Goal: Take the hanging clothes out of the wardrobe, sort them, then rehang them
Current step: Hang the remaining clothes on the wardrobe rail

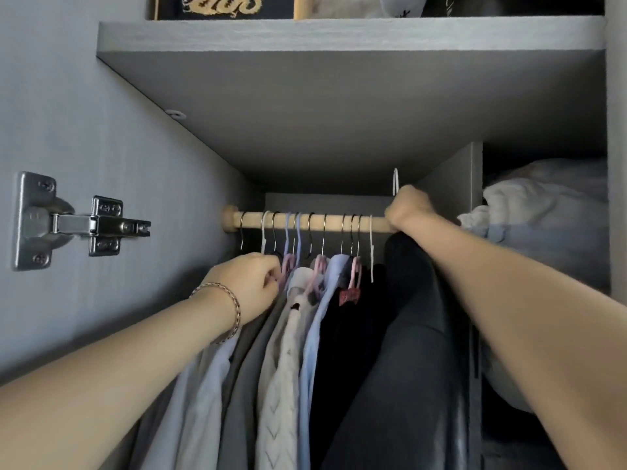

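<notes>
Inside a grey wardrobe (101, 130), our right hand (410, 208) clenches a white hanger (395, 181) carrying a dark garment (407, 334), at the right end of the wooden rail (336, 222). Our left hand (251, 279), fingers curled, grips the hanging clothes (288, 351) near their hangers, towards the rail's left end.

Dim, cool grey light coming from the front, deep shadow under the shelf (339, 106) and among the dark clothes (400, 368), soft blur everywhere, wide-angle bending at edges.
</notes>
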The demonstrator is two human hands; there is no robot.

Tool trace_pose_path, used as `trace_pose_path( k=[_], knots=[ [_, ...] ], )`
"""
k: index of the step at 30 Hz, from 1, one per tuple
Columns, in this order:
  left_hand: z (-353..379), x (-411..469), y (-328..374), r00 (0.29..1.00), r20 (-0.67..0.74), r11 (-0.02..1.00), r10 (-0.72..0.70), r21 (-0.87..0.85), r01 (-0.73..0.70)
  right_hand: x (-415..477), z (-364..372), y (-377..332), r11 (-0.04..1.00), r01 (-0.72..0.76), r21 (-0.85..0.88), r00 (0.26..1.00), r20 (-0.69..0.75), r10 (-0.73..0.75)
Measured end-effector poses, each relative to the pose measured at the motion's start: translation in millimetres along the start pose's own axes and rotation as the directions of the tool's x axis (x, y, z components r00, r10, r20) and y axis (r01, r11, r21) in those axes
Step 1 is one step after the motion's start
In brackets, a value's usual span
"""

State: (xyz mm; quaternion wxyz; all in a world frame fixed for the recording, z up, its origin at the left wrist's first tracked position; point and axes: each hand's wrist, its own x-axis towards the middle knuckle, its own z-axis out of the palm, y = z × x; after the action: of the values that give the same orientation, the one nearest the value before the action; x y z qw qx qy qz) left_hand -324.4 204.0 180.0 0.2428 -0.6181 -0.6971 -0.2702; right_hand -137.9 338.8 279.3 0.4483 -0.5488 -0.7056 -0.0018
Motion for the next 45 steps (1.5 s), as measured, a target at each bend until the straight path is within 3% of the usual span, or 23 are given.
trace_pose_path(
  k=[4, 7, 10, 13, 17, 21, 24, 26, 28, 29, 35, 39, 41, 43, 45],
  knots=[
    [-1, -3, -11, 0.991, -0.015, 0.99, -0.132, -0.056, 0.131, 0, 31, 21, 0.995, -0.021, -0.098, 0.998, 0.065, 0.027],
    [7, -11, -13, 0.989, 0.008, 0.988, -0.145, -0.058, 0.145, -17, 66, 41, 0.988, -0.118, -0.101, 0.971, 0.194, 0.136],
    [14, -19, -11, 0.99, -0.051, 0.989, -0.13, -0.077, 0.126, -23, 75, 50, 0.978, -0.152, -0.142, 0.959, 0.219, 0.181],
    [21, -26, -10, 0.987, -0.104, 0.988, -0.123, -0.105, 0.112, -37, 75, 52, 0.942, -0.059, -0.329, 0.965, 0.224, 0.139],
    [28, -36, -9, 0.983, -0.114, 0.982, -0.146, -0.134, 0.13, -53, 67, 67, 0.877, 0.129, -0.463, 0.98, 0.195, -0.041],
    [21, -43, -4, 0.983, -0.105, 0.981, -0.149, -0.143, 0.133, -53, 54, 67, 0.925, 0.052, -0.377, 0.991, 0.137, 0.0],
    [11, -45, 2, 0.975, -0.144, 0.98, -0.166, -0.137, 0.147, -61, 59, 37, 0.945, 0.242, -0.221, 0.97, 0.074, -0.231],
    [5, -47, 4, 0.973, -0.161, 0.979, -0.164, -0.15, 0.14, -66, 68, 21, 0.939, 0.297, -0.173, 0.934, 0.257, -0.248],
    [1, -51, 6, 0.98, -0.152, 0.986, -0.128, -0.13, 0.108, -65, 80, 16, 0.981, 0.148, -0.127, 0.898, 0.434, -0.079],
    [1, -54, 6, 0.985, -0.139, 0.99, -0.104, -0.113, 0.088, -63, 84, 16, 0.989, 0.092, -0.118, 0.889, 0.457, -0.028],
    [-5, -66, 5, 0.992, -0.068, 0.983, -0.104, -0.16, 0.092, -58, 73, 24, 0.977, -0.008, -0.213, 0.889, 0.446, 0.105],
    [-11, -70, 0, 0.994, -0.043, 0.984, -0.098, -0.154, 0.09, -55, 78, 33, 0.968, -0.193, -0.161, 0.926, 0.296, 0.234],
    [-11, -70, -3, 0.993, -0.023, 0.985, -0.114, -0.134, 0.11, -59, 83, 25, 0.938, -0.204, -0.281, 0.918, 0.279, 0.283],
    [-11, -69, -7, 0.989, -0.008, 0.984, -0.145, -0.109, 0.143, -70, 89, 16, 0.91, -0.077, -0.408, 0.973, 0.167, 0.157],
    [-9, -67, -11, 0.984, 0.003, 0.98, -0.175, -0.095, 0.175, -82, 93, 7, 0.938, 0.107, -0.331, 0.993, 0.078, -0.086]
  ],
)
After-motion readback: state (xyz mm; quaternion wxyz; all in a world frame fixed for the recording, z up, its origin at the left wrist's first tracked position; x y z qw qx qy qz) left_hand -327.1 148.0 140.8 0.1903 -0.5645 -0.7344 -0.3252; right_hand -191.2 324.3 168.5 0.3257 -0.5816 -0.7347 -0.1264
